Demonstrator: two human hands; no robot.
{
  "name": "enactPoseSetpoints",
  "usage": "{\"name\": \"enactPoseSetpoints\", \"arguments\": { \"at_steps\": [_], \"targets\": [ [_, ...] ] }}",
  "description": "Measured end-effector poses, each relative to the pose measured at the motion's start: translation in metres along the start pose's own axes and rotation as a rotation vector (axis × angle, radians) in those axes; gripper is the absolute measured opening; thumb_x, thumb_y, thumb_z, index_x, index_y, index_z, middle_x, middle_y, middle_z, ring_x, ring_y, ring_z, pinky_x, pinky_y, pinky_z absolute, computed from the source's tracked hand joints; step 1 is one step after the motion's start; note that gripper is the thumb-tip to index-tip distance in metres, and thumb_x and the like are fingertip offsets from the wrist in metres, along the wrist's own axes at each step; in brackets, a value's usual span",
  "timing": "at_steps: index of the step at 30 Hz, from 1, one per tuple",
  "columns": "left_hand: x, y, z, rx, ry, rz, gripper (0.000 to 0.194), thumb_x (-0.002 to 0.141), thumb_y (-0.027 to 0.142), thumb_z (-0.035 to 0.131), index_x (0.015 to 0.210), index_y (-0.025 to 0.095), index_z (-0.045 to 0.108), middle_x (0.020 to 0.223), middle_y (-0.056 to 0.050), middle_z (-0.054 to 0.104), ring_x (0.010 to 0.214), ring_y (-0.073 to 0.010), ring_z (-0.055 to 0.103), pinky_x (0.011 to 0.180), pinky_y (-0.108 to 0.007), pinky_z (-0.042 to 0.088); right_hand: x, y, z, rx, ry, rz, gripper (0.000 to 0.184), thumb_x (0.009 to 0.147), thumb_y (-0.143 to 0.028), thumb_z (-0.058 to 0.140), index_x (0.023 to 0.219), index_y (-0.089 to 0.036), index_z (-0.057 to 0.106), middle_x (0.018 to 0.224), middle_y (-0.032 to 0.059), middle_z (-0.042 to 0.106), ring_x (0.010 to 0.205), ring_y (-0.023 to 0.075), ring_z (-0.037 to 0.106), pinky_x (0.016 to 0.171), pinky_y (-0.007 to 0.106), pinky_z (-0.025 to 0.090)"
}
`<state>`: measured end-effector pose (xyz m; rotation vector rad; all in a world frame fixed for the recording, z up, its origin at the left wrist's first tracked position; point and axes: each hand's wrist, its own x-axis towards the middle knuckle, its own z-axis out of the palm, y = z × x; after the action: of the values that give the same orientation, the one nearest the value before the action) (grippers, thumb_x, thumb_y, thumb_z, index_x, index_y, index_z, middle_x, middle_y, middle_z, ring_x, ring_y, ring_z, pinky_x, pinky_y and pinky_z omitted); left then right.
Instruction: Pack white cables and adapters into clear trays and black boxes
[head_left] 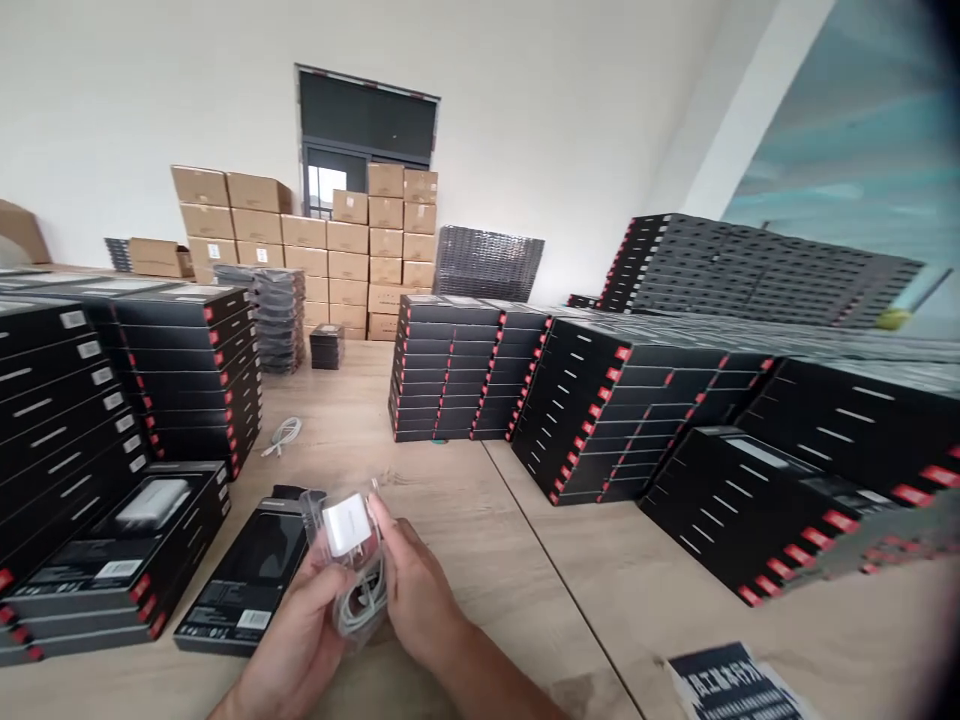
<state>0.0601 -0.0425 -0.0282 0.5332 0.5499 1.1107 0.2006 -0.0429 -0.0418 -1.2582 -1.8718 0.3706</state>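
Note:
A clear plastic tray point(313, 520) is held up over the table, low in the middle of the view. In it sit a white power adapter point(347, 525) and a coiled white cable point(365, 607). My left hand point(300, 625) is closed round its lower left side, thumb on the front. My right hand point(421, 592) grips the right edge, with fingertips up beside the adapter; part of its grip is hidden. Just left of my hands, a flat black box point(244, 585) lies on the table.
Stacked black boxes point(45, 400) line the left; a white adapter point(154, 500) rests on a lower pile. More black box stacks point(577, 410) stand right. A loose white cable point(283, 437) lies ahead. Brown cartons point(349, 265) are piled behind, and a printed sheet point(724, 680) lies lower right.

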Motion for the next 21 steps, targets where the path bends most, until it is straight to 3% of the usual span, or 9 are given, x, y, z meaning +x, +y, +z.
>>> {"name": "enactPoseSetpoints", "arguments": {
  "at_steps": [3,7,11,17,21],
  "targets": [
    [0.000,0.013,0.000,0.017,-0.062,-0.036,0.052,0.064,0.009,0.068,0.114,0.023,0.063,0.101,-0.006,0.074,0.091,-0.0253,0.070,0.083,-0.036,0.053,0.001,-0.009,-0.003,0.125,0.079,0.011,0.056,0.094,-0.017,0.038,0.148,-0.030,0.032,0.118,0.0066,0.063,0.102,0.0191,0.062,0.090,0.029,0.051],
    [0.004,0.028,-0.003,-0.024,-0.123,-0.039,0.061,0.064,0.008,0.064,0.124,0.022,0.057,0.104,-0.011,0.074,0.094,-0.0270,0.069,0.083,-0.041,0.053,0.004,-0.011,-0.013,0.560,0.134,0.156,0.056,0.096,-0.033,0.041,0.150,-0.028,0.026,0.120,0.0069,0.063,0.100,0.0188,0.065,0.084,0.030,0.054],
    [0.009,0.030,-0.009,-0.085,-0.155,-0.025,0.066,0.066,0.007,0.058,0.129,0.022,0.053,0.102,-0.011,0.073,0.095,-0.0271,0.069,0.084,-0.044,0.052,0.010,0.000,-0.017,0.877,0.051,0.322,0.052,0.089,-0.047,0.052,0.136,-0.025,0.051,0.101,0.0066,0.069,0.084,0.0212,0.068,0.074,0.034,0.055],
    [0.010,0.027,-0.009,-0.105,-0.164,-0.064,0.068,0.063,0.006,0.057,0.130,0.019,0.053,0.102,-0.014,0.074,0.100,-0.0294,0.067,0.090,-0.048,0.049,0.012,0.006,-0.014,1.095,0.079,0.421,0.046,0.083,-0.044,0.062,0.123,-0.022,0.063,0.085,0.0054,0.072,0.069,0.0197,0.066,0.062,0.031,0.052],
    [0.013,0.029,-0.011,-0.078,-0.154,-0.038,0.067,0.063,0.006,0.057,0.129,0.020,0.054,0.102,-0.013,0.074,0.100,-0.0298,0.068,0.090,-0.049,0.050,0.012,0.006,-0.013,1.122,0.005,0.463,0.044,0.081,-0.040,0.065,0.121,-0.020,0.065,0.082,0.0040,0.071,0.068,0.0180,0.065,0.060,0.029,0.050]
  ]
}}
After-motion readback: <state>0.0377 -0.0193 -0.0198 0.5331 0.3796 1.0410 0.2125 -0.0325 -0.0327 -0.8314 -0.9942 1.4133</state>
